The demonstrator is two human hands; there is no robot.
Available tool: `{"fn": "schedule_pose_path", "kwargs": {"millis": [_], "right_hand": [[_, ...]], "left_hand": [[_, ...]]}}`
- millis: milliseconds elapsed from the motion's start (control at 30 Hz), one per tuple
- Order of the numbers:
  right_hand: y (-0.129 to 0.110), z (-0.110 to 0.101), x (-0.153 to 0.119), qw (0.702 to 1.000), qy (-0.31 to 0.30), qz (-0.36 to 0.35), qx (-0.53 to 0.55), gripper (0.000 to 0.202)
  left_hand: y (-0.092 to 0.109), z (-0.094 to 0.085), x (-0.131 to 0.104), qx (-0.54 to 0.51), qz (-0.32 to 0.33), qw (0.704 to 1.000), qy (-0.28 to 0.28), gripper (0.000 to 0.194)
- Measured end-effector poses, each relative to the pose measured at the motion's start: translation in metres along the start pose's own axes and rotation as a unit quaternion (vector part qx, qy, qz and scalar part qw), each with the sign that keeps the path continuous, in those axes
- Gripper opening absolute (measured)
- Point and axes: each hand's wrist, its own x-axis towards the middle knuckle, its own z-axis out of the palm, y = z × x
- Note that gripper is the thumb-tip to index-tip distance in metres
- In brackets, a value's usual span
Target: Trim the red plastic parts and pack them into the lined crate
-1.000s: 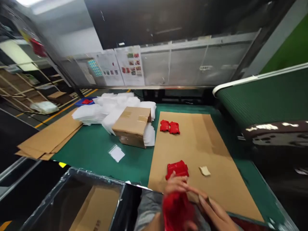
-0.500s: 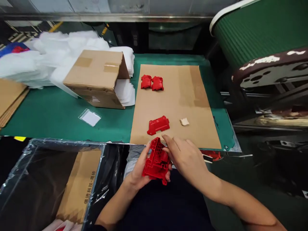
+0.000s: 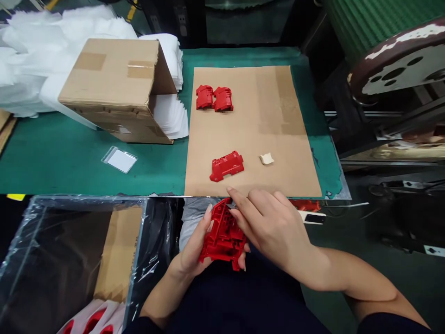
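Observation:
My left hand point(image 3: 193, 246) grips a red plastic housing point(image 3: 224, 234) from the left and below, its ribbed, hollow side facing up. My right hand point(image 3: 269, 225) bends over the upper right of this part. Its index finger and thumb close near the part's top corner; what they pinch, if anything, is hidden. Beyond my hands, a similar red housing piece point(image 3: 227, 166) lies on a cardboard sheet point(image 3: 243, 134). To its right is a small cream-coloured scrap point(image 3: 266, 159). Two red plastic parts point(image 3: 214, 98) sit side by side at the sheet's far left.
An open carton point(image 3: 114, 74) with white foam sheets point(image 3: 170, 116) stands on the green table point(image 3: 62, 162). A clear card sleeve point(image 3: 120, 159) lies before it. Bottom left is a plastic-lined bin point(image 3: 86, 200). A green conveyor point(image 3: 382, 28) rises at right. A white-and-black object point(image 3: 313, 217) shows behind my right hand.
The view has tilted down, so the table sits higher in the picture. The red housing is tipped slightly, and my right hand stays at its top corner.

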Motion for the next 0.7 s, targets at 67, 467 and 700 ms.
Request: {"fn": "schedule_pose_path", "kwargs": {"millis": [67, 467, 700], "right_hand": [[-0.0012, -0.0012, 0.0000, 1.000, 0.004, 0.010, 0.003, 0.034], [-0.0007, -0.0056, -0.0005, 1.000, -0.005, 0.008, 0.024, 0.032], [0.0048, -0.0009, 0.0049, 0.999, -0.008, 0.041, -0.004, 0.031]], "left_hand": [[-0.0002, 0.0003, -0.0026, 0.003, 0.006, 1.000, 0.009, 0.069], [0.0047, 0.0007, -0.0041, 0.011, -0.003, 1.000, -0.001, 0.066], [0.0033, -0.0054, -0.0099, -0.005, 0.002, 1.000, 0.021, 0.057]]}}
